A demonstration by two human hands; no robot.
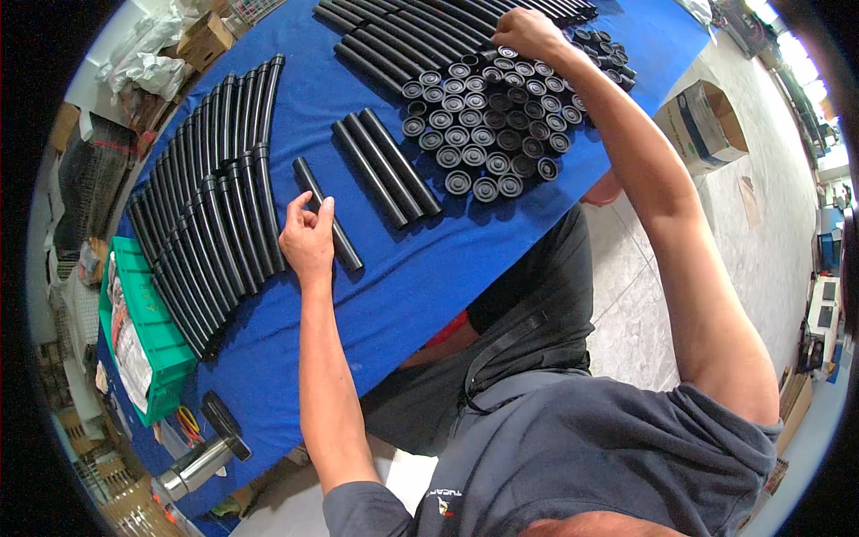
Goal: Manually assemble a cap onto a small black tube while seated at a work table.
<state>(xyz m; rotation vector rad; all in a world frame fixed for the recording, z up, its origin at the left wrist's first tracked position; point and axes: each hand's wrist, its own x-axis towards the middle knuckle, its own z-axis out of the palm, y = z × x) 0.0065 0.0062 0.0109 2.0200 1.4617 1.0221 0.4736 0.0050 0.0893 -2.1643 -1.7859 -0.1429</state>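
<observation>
One black tube (345,244) lies on the blue-covered bench (394,309) under the left hand (310,240), pinched between thumb and fingers; three loose tubes (383,168) lie near it, rightward, then dozens of round caps (483,136), too crowded to count; at their far edge the right hand (531,38) is curled, whether gripping anything I cannot tell
</observation>
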